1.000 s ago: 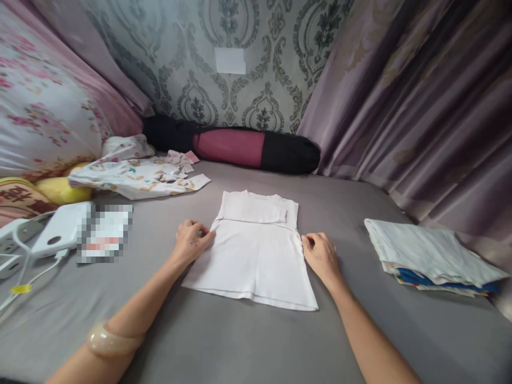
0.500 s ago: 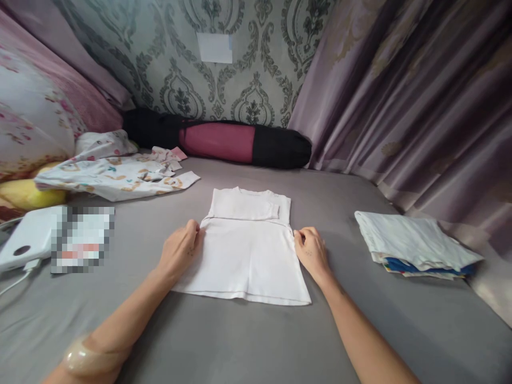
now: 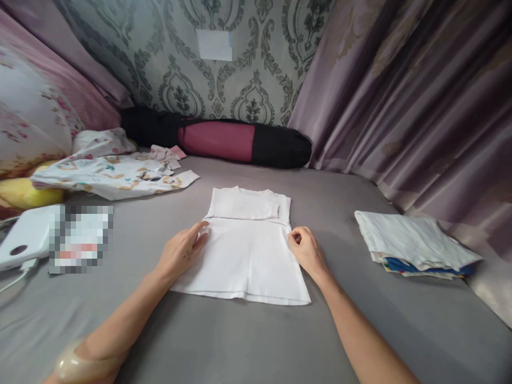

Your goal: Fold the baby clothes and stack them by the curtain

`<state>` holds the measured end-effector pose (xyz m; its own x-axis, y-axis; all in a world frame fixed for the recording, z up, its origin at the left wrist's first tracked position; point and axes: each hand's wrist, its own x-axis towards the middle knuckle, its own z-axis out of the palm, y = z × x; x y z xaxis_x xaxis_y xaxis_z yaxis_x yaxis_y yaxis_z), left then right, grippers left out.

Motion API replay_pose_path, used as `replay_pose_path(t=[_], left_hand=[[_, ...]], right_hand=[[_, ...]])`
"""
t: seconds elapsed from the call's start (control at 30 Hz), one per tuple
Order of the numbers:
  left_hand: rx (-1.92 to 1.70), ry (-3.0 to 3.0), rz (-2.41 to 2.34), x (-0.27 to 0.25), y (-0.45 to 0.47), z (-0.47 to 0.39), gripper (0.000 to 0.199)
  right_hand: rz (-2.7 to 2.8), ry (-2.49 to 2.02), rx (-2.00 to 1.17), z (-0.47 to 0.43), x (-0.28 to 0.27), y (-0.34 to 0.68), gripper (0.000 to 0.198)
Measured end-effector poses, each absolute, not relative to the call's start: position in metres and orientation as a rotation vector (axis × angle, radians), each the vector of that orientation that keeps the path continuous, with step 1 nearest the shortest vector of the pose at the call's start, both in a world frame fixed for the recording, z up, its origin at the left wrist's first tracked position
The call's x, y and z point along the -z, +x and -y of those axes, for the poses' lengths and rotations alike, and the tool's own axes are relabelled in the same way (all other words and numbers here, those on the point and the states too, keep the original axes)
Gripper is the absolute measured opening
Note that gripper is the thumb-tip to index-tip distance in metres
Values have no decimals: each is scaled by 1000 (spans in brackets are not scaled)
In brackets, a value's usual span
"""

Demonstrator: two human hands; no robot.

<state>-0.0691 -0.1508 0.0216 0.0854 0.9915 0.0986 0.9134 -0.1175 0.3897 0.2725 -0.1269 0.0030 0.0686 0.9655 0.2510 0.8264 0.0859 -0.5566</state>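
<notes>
Pinching the 2 side edges level keeps the white long-sleeved shirt (image 3: 240,258) even; your left hand (image 3: 184,249) gapes, gripping nothing, your right hand (image 3: 309,252) curls nearly closed, hold unclear.

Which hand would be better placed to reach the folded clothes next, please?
Probably the right hand: the folded clothes lie on its side, with the shirt between them and the left hand.

A plain white long-sleeved fabric shirt (image 3: 240,256) lies flat on a grey cloth sheet (image 3: 224,346), its neckline at the far end and its wider, flared hem nearest the viewer. A sleeve is folded straight across the upper part, cuff pointing right, and a faint crease runs up from the hem.
</notes>
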Motion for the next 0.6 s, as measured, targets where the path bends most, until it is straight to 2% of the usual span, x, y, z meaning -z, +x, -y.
replay_pose_path(t=[0.23, 0.4, 0.6], left_hand=[[-511, 1991, -1880, -27, -69, 153, 45], [-509, 2000, -1856, -26, -73, 151, 44], [-452, 2017, -1877, -24, -78, 150, 43]], right_hand=[[1671, -1880, -420, 129, -10, 272, 24], [1711, -1877, -402, 132, -11, 270, 22], [2060, -1886, 70, 140, -20, 266, 17]])
